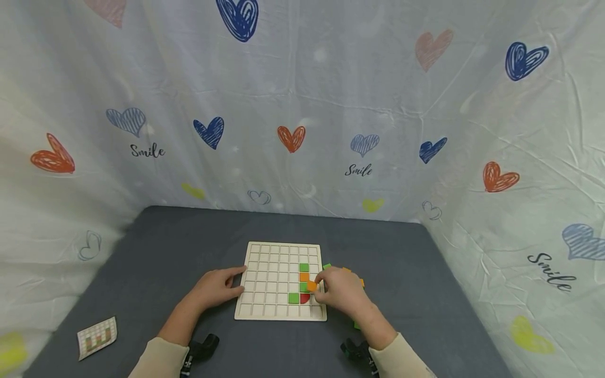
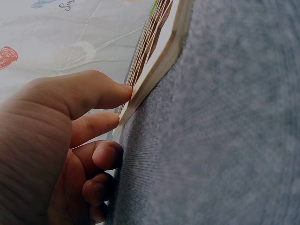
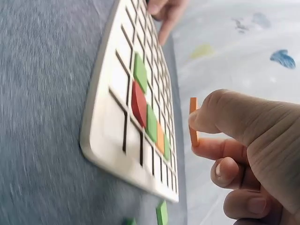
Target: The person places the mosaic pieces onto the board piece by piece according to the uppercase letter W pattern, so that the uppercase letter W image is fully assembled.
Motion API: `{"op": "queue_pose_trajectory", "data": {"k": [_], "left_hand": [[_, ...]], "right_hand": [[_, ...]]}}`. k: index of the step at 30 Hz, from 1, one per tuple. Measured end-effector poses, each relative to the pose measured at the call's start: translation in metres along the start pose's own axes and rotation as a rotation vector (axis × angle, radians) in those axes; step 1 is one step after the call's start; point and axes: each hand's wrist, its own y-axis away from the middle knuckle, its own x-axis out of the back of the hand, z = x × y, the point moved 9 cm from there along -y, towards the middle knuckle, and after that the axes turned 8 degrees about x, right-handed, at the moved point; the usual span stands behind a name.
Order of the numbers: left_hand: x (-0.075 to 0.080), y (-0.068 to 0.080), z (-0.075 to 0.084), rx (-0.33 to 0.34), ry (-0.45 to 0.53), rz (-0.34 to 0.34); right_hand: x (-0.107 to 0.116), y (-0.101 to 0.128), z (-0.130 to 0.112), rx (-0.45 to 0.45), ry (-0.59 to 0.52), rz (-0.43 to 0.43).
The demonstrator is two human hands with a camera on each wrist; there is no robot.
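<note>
Fingers (image 3: 211, 140) of the right hand (image 1: 341, 292) pinch an orange tile (image 3: 193, 121) by its edges, held just above the grid board (image 1: 264, 252) near its right side. Straight fingers (image 2: 101, 91) of the left hand (image 1: 215, 287) press the board's left edge. Green, orange and red tiles (image 1: 304, 268) fill cells in its right columns; most cells are open. Loose tiles (image 1: 327, 266) lie right of the board on the grey desk (image 1: 165, 252), and a pattern card (image 1: 96, 336) lies at near left.

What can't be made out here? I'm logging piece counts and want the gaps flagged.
- Loose pieces beside the grid board, head view: mostly hidden behind the right hand.
- Pattern card, head view: too small to read.
- Board's cells, left wrist view: seen edge-on beyond the left hand.
</note>
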Motion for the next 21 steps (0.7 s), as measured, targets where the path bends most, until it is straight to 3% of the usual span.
{"op": "queue_pose_trajectory", "data": {"k": [11,21], "left_hand": [[0.001,0.001,0.001,-0.01,0.006,-0.002],[0.002,0.002,0.002,-0.026,0.005,0.004]], "right_hand": [[-0.018,-0.019,-0.044,0.124,0.02,-0.084],[-0.036,-0.029,-0.064,0.178,0.081,-0.119]]}}
